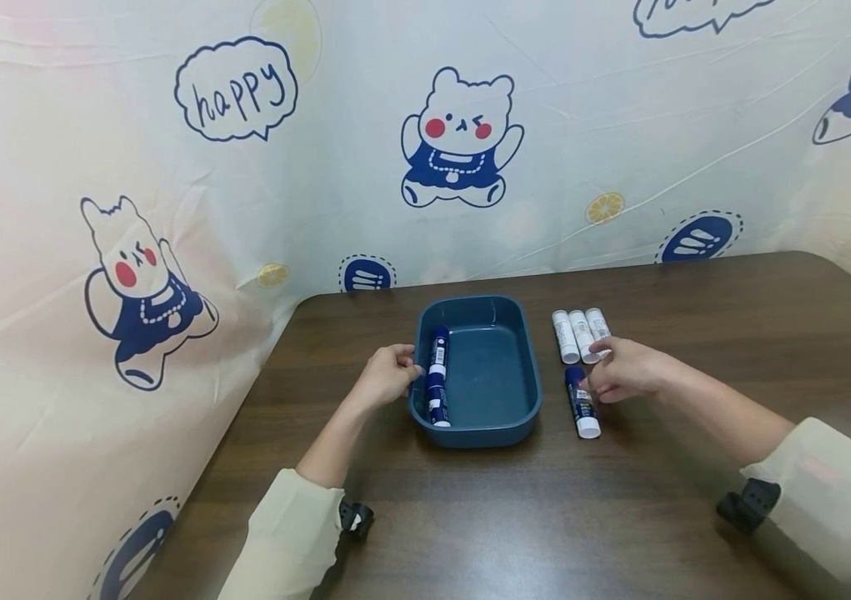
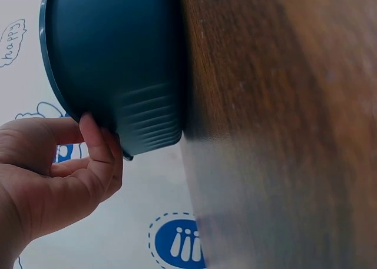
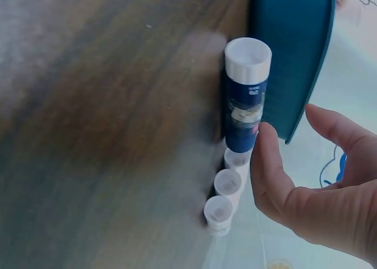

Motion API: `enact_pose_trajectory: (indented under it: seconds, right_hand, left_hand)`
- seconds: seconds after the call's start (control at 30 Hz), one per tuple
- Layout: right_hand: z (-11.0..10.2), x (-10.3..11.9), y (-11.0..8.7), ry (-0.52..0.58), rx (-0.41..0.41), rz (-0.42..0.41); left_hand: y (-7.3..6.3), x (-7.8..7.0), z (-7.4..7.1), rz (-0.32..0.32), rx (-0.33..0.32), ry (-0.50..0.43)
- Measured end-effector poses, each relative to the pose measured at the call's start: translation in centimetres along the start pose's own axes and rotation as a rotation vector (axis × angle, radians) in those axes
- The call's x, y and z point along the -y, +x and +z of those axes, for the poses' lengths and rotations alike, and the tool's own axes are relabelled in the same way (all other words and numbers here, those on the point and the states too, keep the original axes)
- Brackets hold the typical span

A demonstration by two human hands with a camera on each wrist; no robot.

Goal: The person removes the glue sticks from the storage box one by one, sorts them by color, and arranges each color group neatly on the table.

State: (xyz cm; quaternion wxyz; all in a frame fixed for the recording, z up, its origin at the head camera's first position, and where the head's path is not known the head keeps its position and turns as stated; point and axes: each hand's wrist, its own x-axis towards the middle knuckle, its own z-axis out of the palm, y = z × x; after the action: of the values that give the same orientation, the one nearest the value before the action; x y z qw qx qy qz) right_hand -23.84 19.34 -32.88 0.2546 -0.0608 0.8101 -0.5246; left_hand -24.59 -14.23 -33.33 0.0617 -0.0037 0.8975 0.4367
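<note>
A dark teal plastic basin [image 1: 488,433] stands on the table, and my left hand [image 1: 387,375] pinches its left rim between thumb and fingers. Along its left inner wall lie two blue glue sticks with white ends, an upper one [image 1: 438,352] and a lower one [image 1: 437,402], end to end. To the basin's right, another blue glue stick [image 1: 583,404] lies on the table. My right hand [image 1: 629,371] is over its right side, thumb and fingers spread apart; in the right wrist view the fingertips [image 3: 268,136] are beside the stick, and contact is unclear.
Three white glue sticks [image 1: 581,335] lie side by side behind the blue one, the rightmost partly covered by my right hand. The brown wooden table [image 1: 515,517] reaches back to a printed cloth [image 1: 305,175].
</note>
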Motion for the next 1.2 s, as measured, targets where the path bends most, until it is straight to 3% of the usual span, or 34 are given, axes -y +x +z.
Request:
enact_pose_trajectory:
  seconds: [0.57,0.87,1.2]
  right_hand:
    - [0.4,2.4,0.0,-0.011,-0.022,-0.125]
    - [1.8,3.0,0.8,0.032,-0.048,-0.249]
    - [3.9,3.9,1.7,0.083,-0.008,-0.287]
  left_hand:
    - [0.1,0.1,0.0,0.002,0.003,-0.007]
    - [0.1,0.1,-0.1,0.005,0.004,-0.01]
    - [0.0,0.0,0.0,-0.002,0.006,-0.01]
